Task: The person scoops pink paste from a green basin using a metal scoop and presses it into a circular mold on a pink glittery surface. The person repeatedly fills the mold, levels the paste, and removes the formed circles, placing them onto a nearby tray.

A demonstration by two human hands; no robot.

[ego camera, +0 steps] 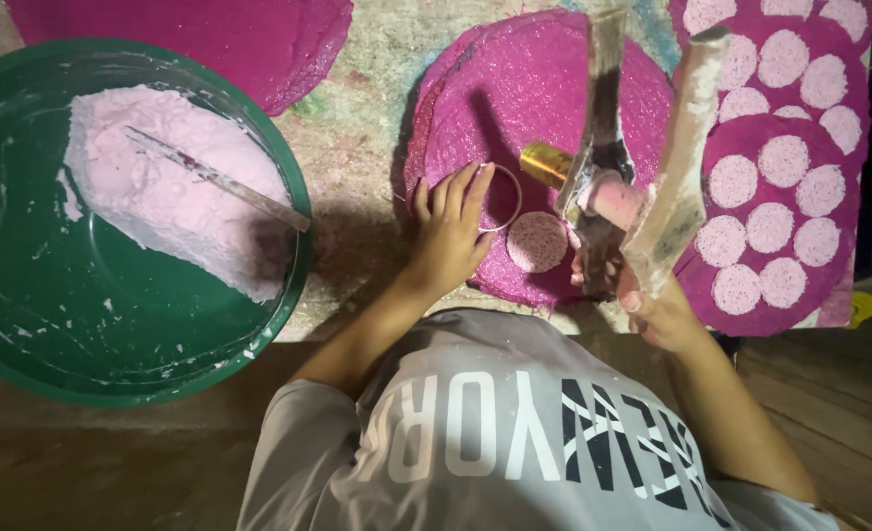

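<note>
My left hand (pixel 448 231) lies flat on a round magenta textured sheet (pixel 544 88), its fingertips on a thin metal ring (pixel 507 197) that rests on the sheet. A pale pink cut disc (pixel 537 242) sits just right of that hand. My right hand (pixel 652 305) is closed around a paste-crusted tool (pixel 680 157) whose long pale and dark arms rise toward the camera. A pink cylinder (pixel 615 203) and a gold cylinder (pixel 544 162) sit by the tool's arms, above the sheet. How they join the tool is unclear.
A large green basin (pixel 23 324) at the left holds a slab of pale pink paste (pixel 160 197) with a smeared flat blade (pixel 219 182) lying on it. At the right, magenta sheets (pixel 839 177) carry several pale round discs. Another magenta sheet (pixel 210 34) lies at the top left.
</note>
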